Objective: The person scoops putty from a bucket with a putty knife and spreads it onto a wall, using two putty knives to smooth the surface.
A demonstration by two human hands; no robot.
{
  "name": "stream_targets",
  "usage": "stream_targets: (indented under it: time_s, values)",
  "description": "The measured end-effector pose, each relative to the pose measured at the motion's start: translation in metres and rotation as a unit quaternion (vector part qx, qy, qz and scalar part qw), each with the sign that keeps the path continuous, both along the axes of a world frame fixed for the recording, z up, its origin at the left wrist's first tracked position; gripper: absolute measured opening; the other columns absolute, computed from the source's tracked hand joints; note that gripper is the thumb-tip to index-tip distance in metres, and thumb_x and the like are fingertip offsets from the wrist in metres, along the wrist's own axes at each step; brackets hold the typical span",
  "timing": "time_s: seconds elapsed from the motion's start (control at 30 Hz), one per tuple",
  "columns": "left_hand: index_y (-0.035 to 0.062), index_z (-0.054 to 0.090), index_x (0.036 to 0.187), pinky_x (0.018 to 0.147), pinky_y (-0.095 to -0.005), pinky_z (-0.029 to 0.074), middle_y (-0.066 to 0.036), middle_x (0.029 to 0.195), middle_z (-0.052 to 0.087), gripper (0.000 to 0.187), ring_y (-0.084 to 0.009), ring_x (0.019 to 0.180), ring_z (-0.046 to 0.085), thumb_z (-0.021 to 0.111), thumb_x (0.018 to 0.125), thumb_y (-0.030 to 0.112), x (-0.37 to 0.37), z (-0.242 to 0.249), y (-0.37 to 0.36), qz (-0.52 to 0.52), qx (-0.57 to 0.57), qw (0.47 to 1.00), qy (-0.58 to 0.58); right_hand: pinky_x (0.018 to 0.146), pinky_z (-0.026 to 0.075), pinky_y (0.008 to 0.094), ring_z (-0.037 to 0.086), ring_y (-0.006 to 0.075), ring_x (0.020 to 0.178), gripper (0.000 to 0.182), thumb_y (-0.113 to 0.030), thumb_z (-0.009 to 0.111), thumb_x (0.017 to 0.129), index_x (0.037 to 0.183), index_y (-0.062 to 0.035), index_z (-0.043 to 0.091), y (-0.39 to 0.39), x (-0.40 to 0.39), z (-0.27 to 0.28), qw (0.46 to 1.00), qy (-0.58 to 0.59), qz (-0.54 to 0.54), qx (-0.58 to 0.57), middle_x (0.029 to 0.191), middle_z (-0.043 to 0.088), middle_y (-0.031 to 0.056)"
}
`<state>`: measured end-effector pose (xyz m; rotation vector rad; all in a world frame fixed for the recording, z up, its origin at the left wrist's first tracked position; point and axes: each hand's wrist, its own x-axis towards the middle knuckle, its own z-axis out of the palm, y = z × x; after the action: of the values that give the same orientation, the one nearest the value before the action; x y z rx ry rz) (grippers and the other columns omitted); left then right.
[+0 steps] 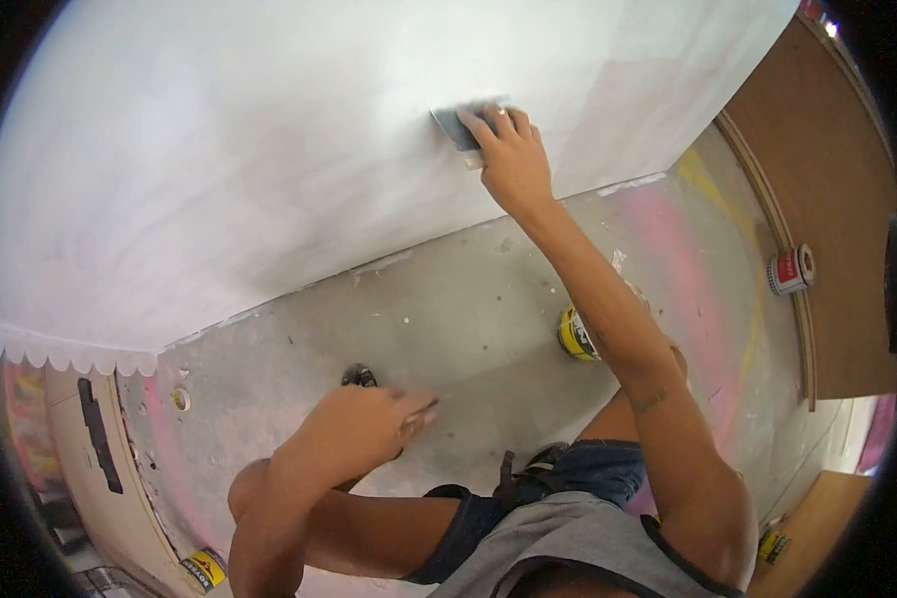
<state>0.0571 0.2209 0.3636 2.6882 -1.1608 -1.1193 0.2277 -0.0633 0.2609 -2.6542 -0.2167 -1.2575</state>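
My right hand (pixel 513 159) is stretched out to the white wall (pixel 269 149) and presses a small grey sanding block (pixel 455 127) flat against it, fingers spread over the block. My left hand (pixel 369 429) rests low near my bent knee, fingers loosely curled, with what looks like a thin object pinched at the fingertips; I cannot make out what it is. I am crouched on a bare concrete floor (pixel 448 309) in dark denim shorts and a grey top.
A yellow and black can (pixel 576 334) stands on the floor beside my right forearm. A red and white can (pixel 790 269) sits near the brown wooden door at the right. A small roll of tape (pixel 180 399) lies at the left, another yellow container (pixel 205 569) at the bottom left.
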Motion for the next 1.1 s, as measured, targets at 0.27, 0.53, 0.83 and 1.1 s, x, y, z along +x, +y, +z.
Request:
stream_targets:
  time_s: [0.27,0.53,0.83,1.1]
  values:
    - [0.0017,0.058,0.120,0.050,-0.0381,0.061,-0.013,0.105,0.069,0.039,-0.0259,0.084,0.072,0.051,0.099,0.035,-0.005,0.017,-0.032,0.558,-0.636,0.367,0.387,0.103,0.038,0.0446,0.049,0.0354,0.121,0.061,0.012,0.058,0.073,0.128,-0.0130,0.058,0.036,-0.164,0.049,0.692,-0.009,0.631,0.349,0.125,0.053,0.0204]
    - [-0.0011,0.050,0.126,0.044,-0.0403,0.059,-0.019,0.106,0.065,0.042,-0.0265,0.075,0.071,0.057,0.095,0.027,-0.015,0.007,-0.029,0.396,-0.629,0.585,0.324,0.108,0.034,0.0463,0.042,0.0358,0.129,0.065,0.006,0.065,0.074,0.135,-0.0115,0.051,0.021,-0.158,0.017,0.885,0.172,0.411,0.136,0.131,0.050,0.0186]
    - [0.0007,0.050,0.136,0.067,-0.0285,0.055,-0.008,0.107,0.064,0.041,-0.0126,0.084,0.065,0.049,0.104,0.026,-0.008,-0.011,-0.084,0.414,-0.680,0.600,0.071,0.070,0.054,0.0347,0.065,0.0175,0.089,0.037,-0.017,0.061,0.093,0.125,-0.0024,0.049,0.026,-0.259,0.035,0.385,0.056,0.249,0.887,0.103,0.063,0.0091]
    - [0.0026,0.055,0.133,0.064,-0.0269,0.053,-0.009,0.096,0.068,0.039,-0.0140,0.071,0.066,0.054,0.102,0.026,-0.059,0.001,-0.101,0.102,-0.459,0.882,-0.034,0.056,0.048,0.0321,0.063,0.0168,0.078,0.031,-0.017,0.062,0.091,0.117,-0.0028,0.052,-0.043,-0.277,0.086,0.639,-0.033,0.114,0.760,0.095,0.061,0.0074]
